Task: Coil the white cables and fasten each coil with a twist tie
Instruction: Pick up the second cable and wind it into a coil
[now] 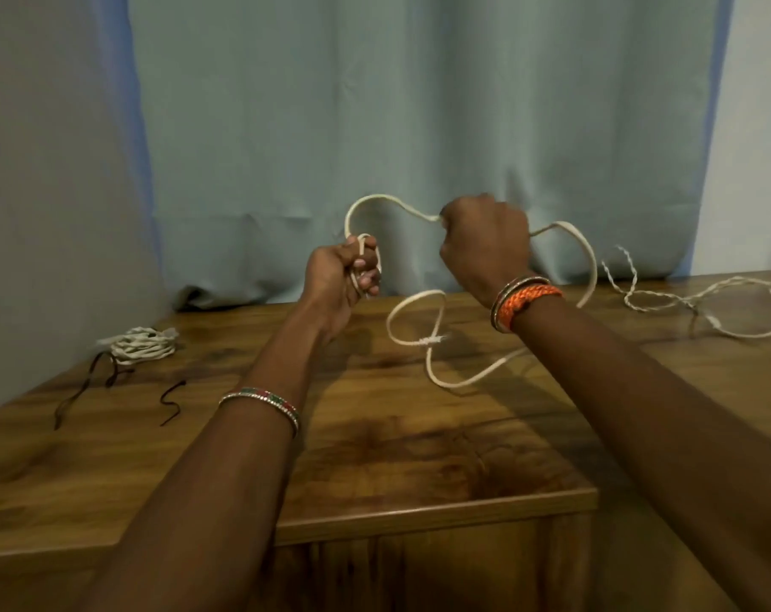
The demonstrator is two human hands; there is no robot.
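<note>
Both hands raised above brown wooden bench (419,457). Left hand (344,276) gripping small loops of white flat cable (377,201); right hand (485,245) fisting same cable further along, slack arching between. Rest of cable trailing down onto bench. Finished white coil (143,344) lying far left, thin black twist ties (171,404) beside it. Second white twisted cable (706,302) sprawling loose far right.

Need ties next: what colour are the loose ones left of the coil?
Black twist ties, head view.
</note>
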